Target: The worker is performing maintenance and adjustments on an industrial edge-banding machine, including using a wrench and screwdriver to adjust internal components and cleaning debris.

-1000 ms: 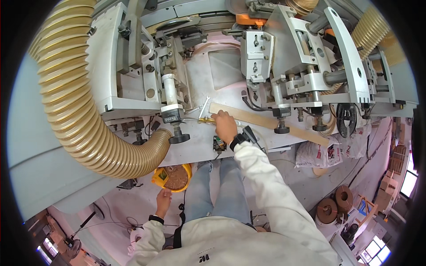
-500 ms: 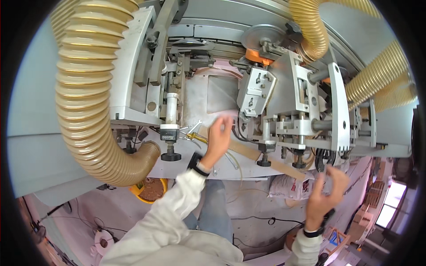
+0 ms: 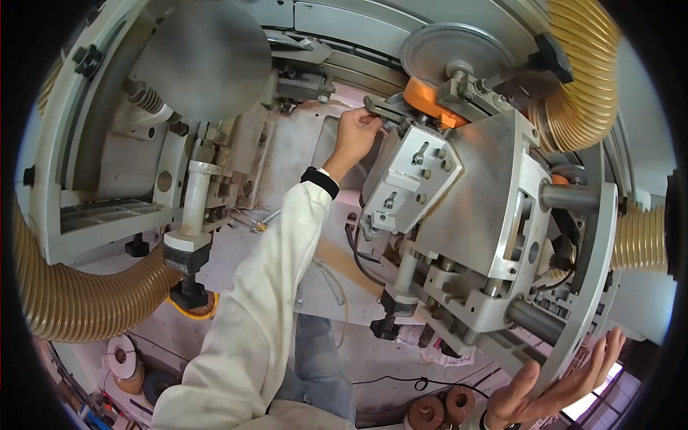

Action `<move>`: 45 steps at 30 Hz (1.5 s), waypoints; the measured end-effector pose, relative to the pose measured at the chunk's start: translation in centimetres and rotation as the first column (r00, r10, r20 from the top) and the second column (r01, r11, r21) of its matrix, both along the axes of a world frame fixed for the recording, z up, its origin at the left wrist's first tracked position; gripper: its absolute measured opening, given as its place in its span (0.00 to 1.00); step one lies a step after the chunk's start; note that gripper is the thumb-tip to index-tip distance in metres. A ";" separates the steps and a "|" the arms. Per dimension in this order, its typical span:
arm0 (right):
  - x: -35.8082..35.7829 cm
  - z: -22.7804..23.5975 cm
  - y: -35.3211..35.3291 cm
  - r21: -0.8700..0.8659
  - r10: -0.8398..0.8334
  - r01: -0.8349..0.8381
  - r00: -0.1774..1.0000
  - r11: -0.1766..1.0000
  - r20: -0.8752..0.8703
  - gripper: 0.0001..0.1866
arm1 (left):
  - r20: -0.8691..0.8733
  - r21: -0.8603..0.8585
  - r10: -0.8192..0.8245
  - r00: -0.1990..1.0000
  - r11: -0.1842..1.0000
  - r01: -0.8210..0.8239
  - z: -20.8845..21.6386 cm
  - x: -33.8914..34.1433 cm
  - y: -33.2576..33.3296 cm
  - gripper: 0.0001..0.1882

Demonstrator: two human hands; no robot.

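Left hand (image 3: 356,132) reaches up into the machine, fingers closed on a dark metal lever (image 3: 383,110) just under the orange part (image 3: 423,97), below the grey wheel (image 3: 451,46). Right hand (image 3: 555,387) open, fingers spread, touching the machine's plate edge (image 3: 584,315) lower right

We reach our left hand (image 3: 355,136) up and forward on a straight arm in a white sleeve with a black cuff, fingers (image 3: 369,120) curled shut. Our right hand (image 3: 555,387) sits low, palm open, fingers spread, well apart from the left.
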State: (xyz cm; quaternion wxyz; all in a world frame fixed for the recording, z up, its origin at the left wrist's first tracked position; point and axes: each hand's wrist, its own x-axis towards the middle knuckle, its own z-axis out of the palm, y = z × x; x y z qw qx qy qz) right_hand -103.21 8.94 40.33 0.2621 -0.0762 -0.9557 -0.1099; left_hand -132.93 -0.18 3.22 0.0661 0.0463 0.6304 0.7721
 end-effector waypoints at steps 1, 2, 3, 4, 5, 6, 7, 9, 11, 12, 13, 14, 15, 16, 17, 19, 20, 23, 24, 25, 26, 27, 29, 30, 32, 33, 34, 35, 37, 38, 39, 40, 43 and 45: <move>-0.2 0.0 0.6 0.016 0.049 -0.049 0.999 0.999 -0.001 0.39 | -0.006 0.006 -0.016 1.000 1.000 0.016 0.1 0.0 -0.1 0.07; -0.5 -0.1 1.0 0.036 0.097 -0.097 0.995 0.995 -0.005 0.43 | -0.006 0.000 -0.015 1.000 1.000 0.015 0.1 0.0 -0.1 0.07; -0.8 -0.2 1.0 0.009 0.127 -0.127 0.991 0.992 -0.030 0.41 | -0.060 0.024 -0.016 0.998 1.000 0.018 0.0 0.2 0.0 0.06; -0.9 -0.3 1.3 0.007 0.125 -0.125 0.992 0.992 -0.030 0.41 | -0.114 0.050 -0.018 0.993 0.998 0.023 -0.1 0.5 0.1 0.06; -0.8 -0.3 1.5 0.015 0.141 -0.141 0.990 0.990 -0.026 0.41 | -0.114 0.049 -0.018 0.993 0.999 0.024 0.0 0.7 0.2 0.06; -0.9 -0.3 1.8 0.025 0.157 -0.156 0.987 0.987 -0.021 0.41 | -0.037 -0.071 -0.070 0.997 0.995 0.067 0.2 0.9 0.4 0.06; -1.1 -0.5 2.3 0.035 0.198 -0.196 0.979 0.980 -0.043 0.42 | 0.047 -0.185 -0.112 0.993 0.975 0.119 0.3 0.9 0.6 0.06; -1.6 -0.5 2.1 0.027 0.220 -0.219 0.973 0.975 -0.067 0.42 | -0.029 -0.253 -0.142 0.989 0.959 0.130 -2.5 0.4 -0.2 0.06; -1.6 -0.3 2.3 0.038 0.227 -0.225 0.971 0.974 -0.067 0.42 | -0.085 -0.296 -0.192 0.978 0.942 0.159 -3.7 0.6 -0.2 0.07; -1.5 -0.1 2.4 0.047 0.229 -0.227 0.973 0.973 -0.040 0.42 | -0.030 -0.172 -0.177 0.984 0.970 0.169 -3.6 0.9 -0.5 0.08; -1.4 0.0 2.5 0.054 0.231 -0.230 0.973 0.972 -0.014 0.43 | 0.027 -0.047 -0.167 0.986 0.985 0.168 -3.4 1.3 -0.7 0.08; -1.2 0.1 2.6 0.053 0.231 -0.230 0.973 0.972 -0.018 0.43 | 0.023 -0.050 -0.167 0.986 0.985 0.168 -3.3 1.3 -0.9 0.08; -1.0 0.3 3.0 0.056 0.241 -0.241 0.970 0.969 -0.002 0.43 | 0.025 -0.055 -0.129 0.991 0.990 0.130 -3.1 1.3 -1.1 0.08; -0.6 0.5 3.6 0.059 0.252 -0.253 0.968 0.966 0.017 0.43 | 0.031 -0.059 -0.091 0.995 0.994 0.093 -2.7 1.5 -1.2 0.09; -0.2 0.7 4.1 0.062 0.263 -0.264 0.964 0.962 0.037 0.43 | 0.030 -0.060 -0.090 0.995 0.994 0.092 -2.1 1.5 -1.2 0.09; 0.3 1.2 4.7 0.073 0.281 -0.286 0.957 0.955 0.073 0.43 | 0.119 0.130 -0.095 0.988 0.988 0.079 -0.8 1.5 -0.9 0.10; 0.0 1.1 3.9 0.074 0.282 -0.287 0.957 0.955 0.067 0.43 | 0.113 0.128 -0.094 0.989 0.989 0.079 -0.6 1.5 -1.0 0.10; -1.1 0.7 0.7 0.075 0.062 -0.064 0.998 0.995 0.022 0.43 | 0.006 -0.038 -0.084 0.996 0.996 0.084 -1.1 2.7 -1.9 0.12; -1.1 0.7 0.7 0.075 0.065 -0.066 0.998 0.995 0.015 0.43 | -0.068 -0.131 -0.113 0.991 0.986 0.104 -1.2 3.5 -2.5 0.12; -1.1 0.7 0.6 0.061 0.063 -0.063 0.998 0.996 0.001 0.42 | -0.139 -0.224 -0.147 0.979 0.968 0.114 -1.3 4.4 -3.1 0.12; -1.0 0.6 0.6 0.042 0.060 -0.059 0.998 0.997 -0.013 0.42 | -0.146 -0.229 -0.146 0.978 0.967 0.110 -1.2 5.8 -3.7 0.12; -1.0 0.6 0.7 0.034 0.076 -0.075 0.997 0.997 -0.026 0.42 | -0.072 -0.167 -0.066 0.995 0.985 0.053 -1.2 7.6 -4.2 0.11; -0.9 0.9 0.7 0.045 0.069 -0.068 0.997 0.997 -0.023 0.43 | 0.015 -0.196 0.012 1.000 0.981 -0.008 -1.1 11.6 -6.2 0.07; -0.7 1.1 0.7 0.061 0.060 -0.059 0.998 0.996 -0.014 0.45 | 0.023 -0.279 0.012 1.000 0.960 -0.005 -1.0 13.9 -7.8 0.09; -0.3 1.0 -0.3 0.042 0.009 -0.010 1.000 0.999 0.013 0.36 | -0.005 -0.567 -0.101 0.995 0.820 0.080 0.7 19.1 -11.8 0.17; -0.2 1.0 -0.4 0.039 0.027 -0.028 0.999 0.999 0.018 0.36 | 0.037 -0.578 -0.125 0.991 0.807 0.124 0.6 22.3 -13.8 0.19; -0.3 1.2 -0.5 0.038 0.045 -0.046 0.999 0.998 0.021 0.37 | 0.079 -0.586 -0.148 0.986 0.793 0.166 0.6 25.5 -15.8 0.21; -0.3 1.2 -0.3 0.001 0.091 -0.091 0.996 0.996 -0.026 0.35 | 0.229 -0.615 -0.218 0.949 0.723 0.315 1.2 28.8 -16.9 0.20; 0.1 0.9 0.1 0.005 0.083 -0.083 0.996 0.997 -0.019 0.34 | 0.289 -0.578 -0.283 0.914 0.709 0.403 2.4 34.8 -20.4 0.14; 0.3 0.8 0.4 0.017 0.066 -0.066 0.998 0.998 0.000 0.33 | 0.200 -0.513 -0.304 0.932 0.777 0.364 2.8 37.6 -22.0 0.10; 0.4 0.7 0.8 0.002 0.110 -0.110 0.992 0.994 -0.064 0.31 | 0.198 -0.511 -0.301 0.933 0.780 0.361 3.1 39.7 -23.4 0.10; 0.5 0.7 0.9 0.000 0.117 -0.117 0.991 0.993 -0.061 0.31 | 0.275 -0.572 -0.324 0.905 0.701 0.425 3.3 41.8 -25.2 0.08; 0.1 1.3 -0.7 -0.019 0.115 -0.119 0.982 0.993 -0.152 0.30 | 0.256 -0.775 -0.134 0.957 0.563 0.287 -3.4 52.0 -36.1 0.19; 0.0 1.5 -1.8 -0.043 0.134 -0.143 0.977 0.989 -0.166 0.30 | 0.336 -0.843 0.203 0.920 0.501 0.197 -7.3 59.1 -44.5 0.19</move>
